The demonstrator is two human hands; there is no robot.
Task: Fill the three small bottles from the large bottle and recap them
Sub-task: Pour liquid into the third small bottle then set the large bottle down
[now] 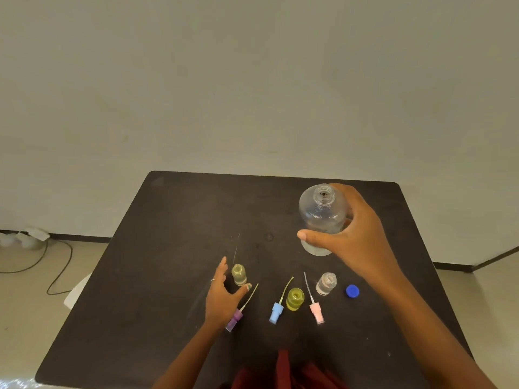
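Head view. The right hand (356, 234) grips the large bottle (322, 217), uncapped and upright, thumb across its lower front and fingers round the far side; whether its base rests on the table (168, 248) cannot be told. The left hand (224, 293) is half open around the olive small bottle (239, 274), fingers beyond it and thumb tip at its near side; a firm grip is not evident.

Just right of the left hand lies the purple sprayer (236, 317). Between the hands stand the yellow small bottle (295, 299) and the clear small bottle (326, 283), both open, with the blue sprayer (276, 311) and pink sprayer (316, 312) lying beside them. The blue cap (352, 291) lies below the right hand.

Judgement: the step in hand is pouring into the olive bottle. Recommended: steady that bottle fully with the left hand, bring the large mouth directly over its narrow neck, tilt slowly, and stop short of the rim. Spill risk is high given the mismatch in mouths.
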